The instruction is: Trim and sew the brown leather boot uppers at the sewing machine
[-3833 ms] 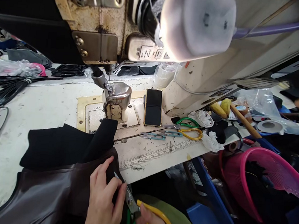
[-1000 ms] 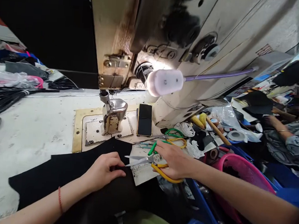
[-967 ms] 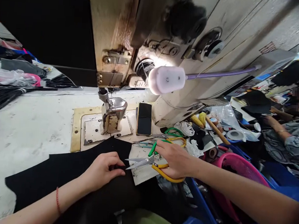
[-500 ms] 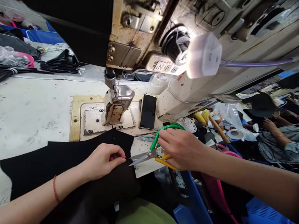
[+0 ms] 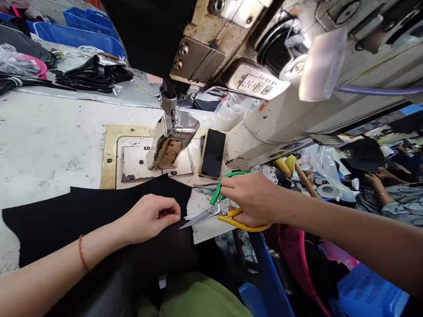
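My left hand (image 5: 156,216) is closed in a pinch on the edge of a black fabric piece (image 5: 95,218), which lies over the table's front and hangs into my lap. In my right hand (image 5: 252,197) are scissors (image 5: 207,216) with one green and one yellow handle. Their blades are slightly apart and point left at the fabric's edge, close to my left fingertips. The blades' tips partly overlap the fabric, and I cannot tell whether they touch it. Behind the fabric stands the sewing machine's post (image 5: 171,143), beneath the needle.
A phone (image 5: 213,154) lies right of the post. The machine arm (image 5: 279,120) and lit lamp (image 5: 323,65) hang above. Blue baskets (image 5: 368,300) and a pink basket (image 5: 302,261) are at lower right. A co-worker's hands (image 5: 376,182) hold black material at far right.
The scissors' blades have come closer together, and the green handle has tilted. My left hand still pinches the fabric. The view has shifted slightly.
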`<state>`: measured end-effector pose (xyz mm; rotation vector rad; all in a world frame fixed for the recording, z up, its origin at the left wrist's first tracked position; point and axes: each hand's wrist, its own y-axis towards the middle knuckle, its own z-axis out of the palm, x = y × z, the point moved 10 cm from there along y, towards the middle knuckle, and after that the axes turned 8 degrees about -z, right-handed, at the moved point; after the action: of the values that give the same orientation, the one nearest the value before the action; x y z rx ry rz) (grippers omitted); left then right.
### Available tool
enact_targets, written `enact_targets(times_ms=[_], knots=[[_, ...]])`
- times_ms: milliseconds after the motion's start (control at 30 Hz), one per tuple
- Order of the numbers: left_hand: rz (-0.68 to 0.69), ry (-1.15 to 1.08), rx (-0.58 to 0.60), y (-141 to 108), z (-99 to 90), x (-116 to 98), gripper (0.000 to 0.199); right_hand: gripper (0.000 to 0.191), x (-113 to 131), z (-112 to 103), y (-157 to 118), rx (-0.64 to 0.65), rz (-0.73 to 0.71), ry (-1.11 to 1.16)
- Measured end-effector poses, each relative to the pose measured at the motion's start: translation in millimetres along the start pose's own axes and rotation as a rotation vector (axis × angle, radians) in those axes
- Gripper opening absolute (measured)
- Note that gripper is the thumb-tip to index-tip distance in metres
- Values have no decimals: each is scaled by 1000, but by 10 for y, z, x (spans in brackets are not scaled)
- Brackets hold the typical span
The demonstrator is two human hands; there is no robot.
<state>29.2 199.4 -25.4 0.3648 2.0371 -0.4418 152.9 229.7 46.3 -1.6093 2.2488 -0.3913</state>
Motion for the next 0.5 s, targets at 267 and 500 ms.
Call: enact_targets(times_ms=[267,500], knots=[[-2,-39,-3,7,-15,-12,14,9,-10,205,72,26,-32,12],[10,-83,6,32,-13,-12,14,10,5,238,94,-24,-58,-10]])
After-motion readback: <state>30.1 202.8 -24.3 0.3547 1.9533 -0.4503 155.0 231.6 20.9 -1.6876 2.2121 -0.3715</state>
